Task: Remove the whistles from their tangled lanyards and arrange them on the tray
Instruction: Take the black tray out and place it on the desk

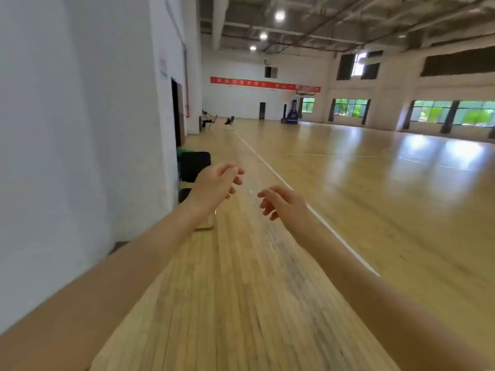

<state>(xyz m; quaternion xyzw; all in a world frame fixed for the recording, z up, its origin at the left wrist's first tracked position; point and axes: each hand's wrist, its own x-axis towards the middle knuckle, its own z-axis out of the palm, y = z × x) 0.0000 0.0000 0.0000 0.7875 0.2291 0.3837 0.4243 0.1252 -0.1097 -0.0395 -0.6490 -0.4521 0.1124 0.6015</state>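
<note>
No whistles, lanyards or tray are anywhere in view, so I'd judge the work isn't under way at this moment; the next move calls for finding them. The left hand and right hand reach forward over the wooden gym floor, fingers loosely curled, holding nothing. A phone-like slab lies near the white wall; a basketball stand sits far off.

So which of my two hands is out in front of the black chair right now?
The left hand: it overlaps the black chair by the wall, while the right hand hangs over bare wooden floor.
</note>
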